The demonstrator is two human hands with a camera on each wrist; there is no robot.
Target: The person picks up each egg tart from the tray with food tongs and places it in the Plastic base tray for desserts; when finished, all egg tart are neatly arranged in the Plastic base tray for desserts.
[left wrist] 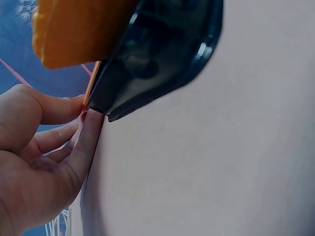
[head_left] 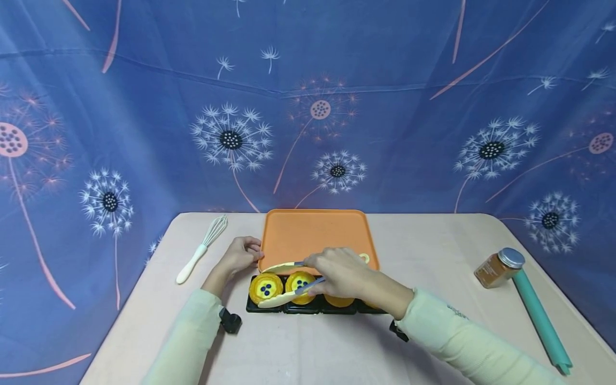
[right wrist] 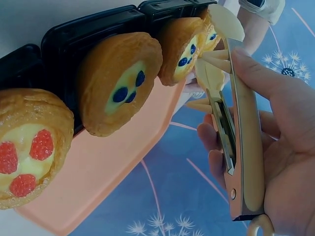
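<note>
My right hand (head_left: 341, 271) grips a pair of tongs (right wrist: 248, 157) with pale, spread ends. In the head view these ends lie on either side of the leftmost blueberry tart (head_left: 266, 287); whether they touch it I cannot tell. That tart sits in a black compartment tray (head_left: 303, 309), beside a second blueberry tart (head_left: 300, 287). Further along, the right wrist view shows a raspberry-topped tart (right wrist: 54, 113). My left hand (head_left: 243, 252) pinches the left edge of an orange tray (head_left: 313, 235), thumb above and fingers below, as the left wrist view shows.
A white-handled whisk (head_left: 202, 248) lies at the left of the table (head_left: 433, 246). At the right, a jar with a silver lid (head_left: 499, 267) lies tilted against a rolled green mat (head_left: 541, 321). Behind the table hangs a blue dandelion-print cloth (head_left: 394, 133).
</note>
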